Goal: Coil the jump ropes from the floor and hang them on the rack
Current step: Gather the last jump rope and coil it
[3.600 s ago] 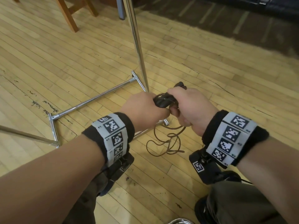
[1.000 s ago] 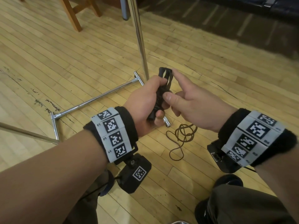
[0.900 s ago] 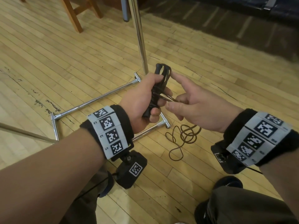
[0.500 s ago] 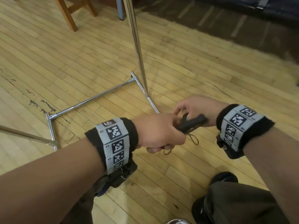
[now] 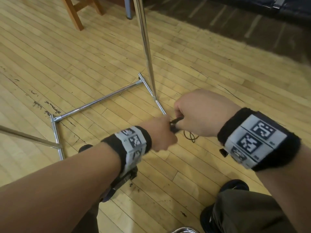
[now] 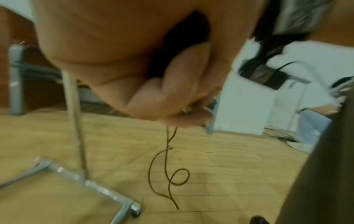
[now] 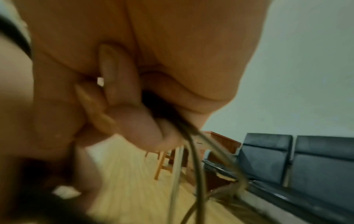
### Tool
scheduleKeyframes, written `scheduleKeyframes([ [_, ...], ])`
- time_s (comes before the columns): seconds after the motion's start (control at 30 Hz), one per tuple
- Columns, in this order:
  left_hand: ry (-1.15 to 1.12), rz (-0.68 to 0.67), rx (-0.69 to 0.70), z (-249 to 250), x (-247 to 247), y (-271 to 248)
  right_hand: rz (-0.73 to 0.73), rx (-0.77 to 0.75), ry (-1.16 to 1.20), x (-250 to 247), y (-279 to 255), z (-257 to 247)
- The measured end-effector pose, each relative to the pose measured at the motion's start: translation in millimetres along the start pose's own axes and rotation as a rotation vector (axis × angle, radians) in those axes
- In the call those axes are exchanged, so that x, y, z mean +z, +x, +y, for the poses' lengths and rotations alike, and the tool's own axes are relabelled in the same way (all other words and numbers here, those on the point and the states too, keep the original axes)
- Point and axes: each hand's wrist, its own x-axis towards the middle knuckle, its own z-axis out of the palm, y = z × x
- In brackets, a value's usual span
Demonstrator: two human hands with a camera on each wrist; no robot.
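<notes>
My left hand (image 5: 159, 132) grips the black jump rope handles (image 5: 175, 122), which lie almost level between both hands. My right hand (image 5: 198, 113) is curled over the handles' far end and holds the thin brown rope (image 7: 191, 151). Below the hands, loose rope loops (image 5: 190, 136) lie on the wooden floor. In the left wrist view, the fingers wrap a black handle (image 6: 184, 37) and the rope (image 6: 168, 166) dangles to the floor. The chrome rack (image 5: 146, 47) stands just beyond the hands; its top is out of view.
The rack's base bars (image 5: 97, 102) form a frame on the floor to the left. A wooden chair leg (image 5: 72, 14) stands at the back left, and dark seats (image 7: 296, 159) line the wall. My shoe (image 5: 234, 184) is at the lower right.
Both hands have dropped lower and closed together. The handles, held upright in my left hand a second ago, now lie nearly level. Less rope lies on the floor.
</notes>
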Motion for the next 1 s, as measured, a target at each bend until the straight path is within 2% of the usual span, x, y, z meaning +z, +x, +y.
scheduleKeyframes([
  [0.07,-0.297,0.093,-0.042,-13.7,-20.1,12.0,-0.021,0.000,0.111,1.9,-9.1,-13.4],
  [0.13,-0.645,0.111,-0.020,-24.1,-34.1,14.0,-0.050,0.043,0.351,5.0,-13.4,-13.5],
  [0.23,-0.906,-0.062,0.093,-30.8,-40.7,9.4,-0.050,0.182,0.761,8.0,-12.3,9.5],
  [0.3,-0.919,-0.137,0.151,-28.9,-40.2,5.1,-0.060,0.281,0.923,10.2,-10.3,20.5],
  [0.33,-0.880,-0.123,0.156,-25.8,-39.7,3.2,-0.060,0.306,0.945,12.3,-9.2,22.8],
  [0.47,-0.511,0.139,0.131,-8.3,-31.4,-5.7,0.023,0.356,1.028,22.9,-3.0,20.1],
  [0.6,-0.448,0.219,0.153,1.1,-26.6,-5.4,0.136,0.427,1.249,29.7,3.9,16.6],
  [0.67,-0.519,0.197,0.129,1.6,-28.7,-3.6,0.176,0.417,1.355,28.8,6.4,14.3],
  [0.73,-0.734,0.101,0.104,0.9,-31.5,-2.3,0.218,0.368,1.453,26.4,8.0,12.1],
  [0.87,-1.113,-0.125,0.198,-4.2,-35.7,-5.4,0.291,0.269,1.508,20.0,11.3,12.1],
  [0.93,-1.102,-0.139,0.239,-5.1,-36.3,-5.5,0.295,0.277,1.491,20.5,12.3,12.6],
  [1.0,-0.946,-0.035,0.241,-3.2,-36.1,-4.2,0.296,0.339,1.447,23.8,12.9,12.6],
])
